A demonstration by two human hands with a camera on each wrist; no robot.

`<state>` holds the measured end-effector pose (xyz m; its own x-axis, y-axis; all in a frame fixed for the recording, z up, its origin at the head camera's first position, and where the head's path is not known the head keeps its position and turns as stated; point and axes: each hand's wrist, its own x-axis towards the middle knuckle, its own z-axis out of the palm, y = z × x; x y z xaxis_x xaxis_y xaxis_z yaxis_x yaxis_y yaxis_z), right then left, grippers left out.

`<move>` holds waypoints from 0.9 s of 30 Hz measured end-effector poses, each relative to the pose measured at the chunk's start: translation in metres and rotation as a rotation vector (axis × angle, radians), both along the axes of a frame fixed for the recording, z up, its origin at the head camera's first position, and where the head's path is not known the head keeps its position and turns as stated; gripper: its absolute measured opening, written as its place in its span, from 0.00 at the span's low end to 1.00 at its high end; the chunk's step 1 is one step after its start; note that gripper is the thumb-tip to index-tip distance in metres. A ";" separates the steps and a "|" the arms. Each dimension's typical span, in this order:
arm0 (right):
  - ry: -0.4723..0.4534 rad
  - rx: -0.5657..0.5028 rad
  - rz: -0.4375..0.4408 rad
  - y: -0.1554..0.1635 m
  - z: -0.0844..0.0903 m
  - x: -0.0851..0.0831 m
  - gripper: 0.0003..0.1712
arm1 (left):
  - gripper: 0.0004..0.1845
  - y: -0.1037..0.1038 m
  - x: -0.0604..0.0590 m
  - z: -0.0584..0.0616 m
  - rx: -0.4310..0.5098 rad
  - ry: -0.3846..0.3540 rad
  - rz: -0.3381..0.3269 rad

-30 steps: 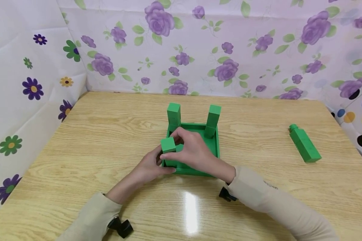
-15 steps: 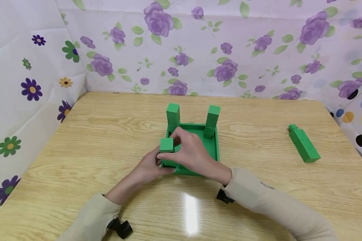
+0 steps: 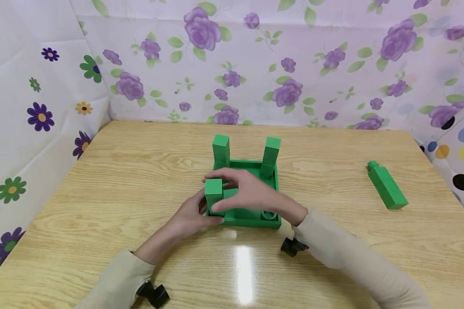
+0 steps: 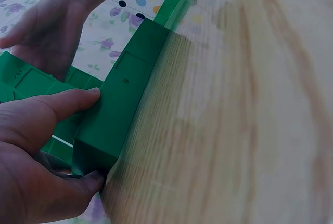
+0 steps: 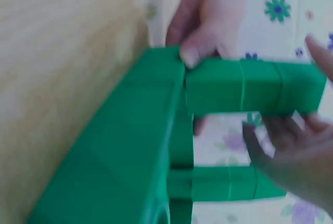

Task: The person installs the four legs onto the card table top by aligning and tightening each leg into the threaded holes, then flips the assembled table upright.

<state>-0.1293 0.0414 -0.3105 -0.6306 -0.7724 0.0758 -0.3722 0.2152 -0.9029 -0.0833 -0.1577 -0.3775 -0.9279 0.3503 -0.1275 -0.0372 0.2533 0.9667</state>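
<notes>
- Stool (image 3: 251, 214), green and upside down, lies on its seat near the middle of the table (image 3: 120, 180); two legs stand at its far corners, and a third leg (image 3: 214, 194) stands at the near left corner.
- Left hand (image 3: 191, 214) grips the near left corner of the seat, thumb on the side wall, and holds it steady.
- Right hand (image 3: 251, 193) lies over the third leg with fingers nearly straight; I cannot tell if it pinches the leg or only touches it.
- Step in hand, as I judge: seating the third leg in its socket.
- Near right socket (image 3: 268, 214) is open, and a fourth leg (image 3: 386, 189) lies well apart to the right.
- Next move probably calls for a reach across bare table to that leg, which lies near the right edge.
- Standing legs are close to the right wrist, so it should lift with care.
</notes>
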 end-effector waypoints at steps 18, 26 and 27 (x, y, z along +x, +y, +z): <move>-0.181 -0.152 0.228 0.003 -0.003 -0.029 0.30 | 0.40 0.001 0.001 0.003 0.000 -0.002 0.007; -0.074 -0.090 0.190 0.002 -0.002 -0.028 0.30 | 0.40 0.000 0.001 0.003 0.007 0.002 0.008; -0.064 -0.083 0.186 0.002 -0.002 -0.028 0.30 | 0.40 0.000 0.001 0.003 0.006 0.001 0.009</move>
